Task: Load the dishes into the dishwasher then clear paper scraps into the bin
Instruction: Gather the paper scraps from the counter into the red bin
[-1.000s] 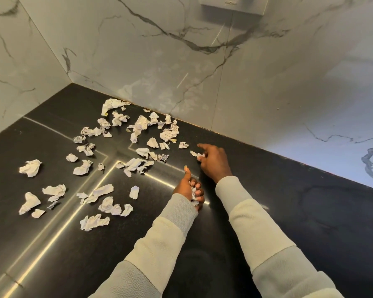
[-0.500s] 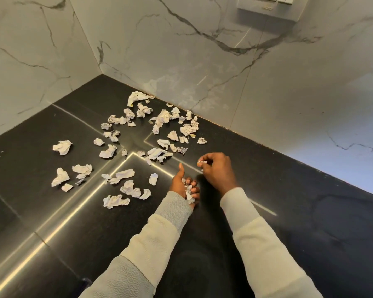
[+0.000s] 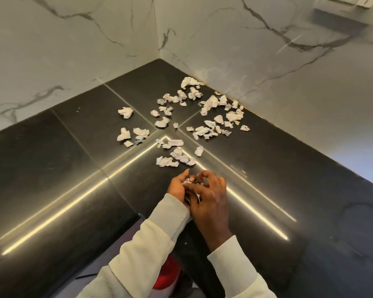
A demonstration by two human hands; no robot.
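Several crumpled white paper scraps (image 3: 202, 130) lie scattered on the black countertop (image 3: 73, 168), from the wall corner toward me. My left hand (image 3: 178, 187) is cupped and holds a small bunch of collected scraps (image 3: 186, 181). My right hand (image 3: 211, 194) lies over the left one, fingers curled, its fingertips at the bunch in the left palm. Both hands hover just in front of the nearest scraps (image 3: 167, 161). No dishes, dishwasher or bin are in view.
Marble walls (image 3: 267, 61) meet in a corner behind the scraps. A wall socket box (image 3: 349, 11) sits at the top right. Below the counter's front edge a red object (image 3: 168, 274) shows between my arms.
My right hand has drawn back from the counter with a scrap and come over my left palm. The view has shifted, so the scraps now lie further up and right.
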